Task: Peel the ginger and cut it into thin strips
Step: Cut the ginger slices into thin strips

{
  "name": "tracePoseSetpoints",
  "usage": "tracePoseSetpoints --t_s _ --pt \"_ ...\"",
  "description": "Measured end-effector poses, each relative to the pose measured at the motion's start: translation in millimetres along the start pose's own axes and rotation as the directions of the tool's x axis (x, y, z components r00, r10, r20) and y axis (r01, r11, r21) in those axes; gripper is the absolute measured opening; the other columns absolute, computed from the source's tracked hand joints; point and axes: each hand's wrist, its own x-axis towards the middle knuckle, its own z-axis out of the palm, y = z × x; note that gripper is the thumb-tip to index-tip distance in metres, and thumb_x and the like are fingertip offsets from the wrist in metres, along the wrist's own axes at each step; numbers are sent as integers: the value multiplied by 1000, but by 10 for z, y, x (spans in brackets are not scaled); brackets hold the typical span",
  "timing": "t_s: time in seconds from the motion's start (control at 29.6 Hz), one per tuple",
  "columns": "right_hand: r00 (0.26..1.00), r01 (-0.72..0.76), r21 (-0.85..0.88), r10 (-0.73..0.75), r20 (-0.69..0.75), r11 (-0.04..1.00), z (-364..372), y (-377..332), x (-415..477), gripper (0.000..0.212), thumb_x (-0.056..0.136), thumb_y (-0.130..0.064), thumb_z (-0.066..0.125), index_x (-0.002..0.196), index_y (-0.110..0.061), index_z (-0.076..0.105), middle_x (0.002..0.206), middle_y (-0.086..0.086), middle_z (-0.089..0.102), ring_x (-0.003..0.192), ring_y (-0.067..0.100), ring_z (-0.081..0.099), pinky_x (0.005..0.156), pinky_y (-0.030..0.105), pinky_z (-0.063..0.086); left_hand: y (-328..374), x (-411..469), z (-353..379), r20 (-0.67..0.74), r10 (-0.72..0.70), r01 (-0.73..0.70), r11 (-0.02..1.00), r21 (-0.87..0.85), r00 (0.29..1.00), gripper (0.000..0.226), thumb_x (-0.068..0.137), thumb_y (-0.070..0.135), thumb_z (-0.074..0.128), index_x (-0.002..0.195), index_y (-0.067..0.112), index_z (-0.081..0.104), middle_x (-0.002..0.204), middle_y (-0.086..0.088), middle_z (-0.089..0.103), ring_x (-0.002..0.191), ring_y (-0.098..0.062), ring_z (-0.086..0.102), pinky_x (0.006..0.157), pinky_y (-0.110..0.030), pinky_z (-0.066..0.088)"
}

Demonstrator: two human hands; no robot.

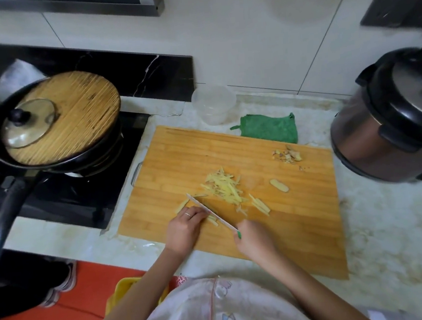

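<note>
**Nearly done — last slices under the blade, one slice still waiting**

Currently: cutting stage, peeling evidently finished. Peel scraps sit in a small heap at the board's 1 o'clock corner, well apart from the work.

Key relation: the knife lies diagonally across the cutting board, tip toward 10 o'clock, handle toward 4 o'clock. The ginger being cut is a short stack of pale pieces directly under the blade's mid-length, just beside the left fingertips, its long axis roughly crossing the blade. Left hand is the nearer one to it; right hand sits at the handle end.

Left hand: fingers curled down onto the board at the blade's 8 o'clock side, pinning the ginger; a ring shows on one finger. Whether the knuckles touch the blade flat — cannot tell, the spot is too small.

Right hand: closed around the knife's green handle, only the handle's end visible past the fist, wrist coming in from 5 o'clock.

Finished strips form a loose pile at 12 o'clock from the blade, with a few stragglers toward 3 o'clock. One whole oval slice lies alone farther toward 3 o'clock, uncut.

Judgement: next strokes should step toward the left fingertips, which must retreat along the ginger's length. The oval slice remains afterwards — right hand is nearer to it.
</note>
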Motion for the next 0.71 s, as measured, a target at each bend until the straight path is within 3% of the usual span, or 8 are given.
tracePoseSetpoints --t_s 0.07,0.14,0.34,0.41,0.47,0.54,0.64,0.71 --pt "1000 -10 21 10 -10 1000 18 -2 -20 36 97 -23 42 62 -17 37 63 4 51 81 33 59 55 28 28 0 9 -2 -8 -2 2 1000 1 1000 22 83 10 54 86 15 75 90 3 70 84 -12 56 61 -24 47" --pt "999 -8 39 10 -33 999 37 6 -31 25 97 -23 43 72 -17 45 83 12 66 80 33 60 58 27 29 7 21 -1 -15 2 -2 1000 -1 1000 22 83 9 54 86 16 75 90 3 70 84 -12 56 61 -24 46" --pt "996 -79 58 81 -29 995 95 -50 -36 21 94 -23 46 91 -12 64 95 12 68 94 32 64 62 28 36 -26 7 22 -9 -4 4 1000 -9 1000 23 83 8 54 87 15 75 92 4 70 82 -13 59 59 -26 50" --pt "995 -101 42 102 -15 994 46 -100 13 22 95 -22 45 94 -9 62 101 12 67 99 31 62 63 27 34 -22 5 39 -6 -7 7 1000 -11 1000 23 83 8 53 86 16 76 92 5 70 81 -13 59 59 -26 50" --pt "994 -107 74 108 -9 992 12 -176 89 19 95 -22 44 82 -13 54 93 11 67 94 32 62 61 26 31 -40 2 24 10 -6 6 1000 -17 1000 24 82 7 53 86 16 76 92 5 71 79 -14 60 56 -25 51" --pt "995 -100 144 103 -8 985 6 -224 188 25 95 -24 46 75 -11 51 72 5 59 76 30 56 52 29 29 -63 6 17 8 -5 5 1000 -22 1000 25 80 7 53 84 16 76 92 5 71 79 -14 62 53 -26 52" --pt "994 -88 238 99 -35 967 -10 -133 280 29 96 -28 47 89 -6 64 70 6 60 60 22 49 43 26 24 -49 56 12 17 1 -1 1000 -24 1000 25 81 8 52 82 16 76 90 5 72 80 -12 61 53 -24 53" --pt "995 -75 214 88 -51 974 -71 -24 248 30 98 -28 45 83 -9 62 61 2 51 50 17 42 41 24 21 -59 64 16 17 8 -7 999 -35 1000 24 83 10 53 81 17 76 90 5 72 80 -12 64 54 -24 54"
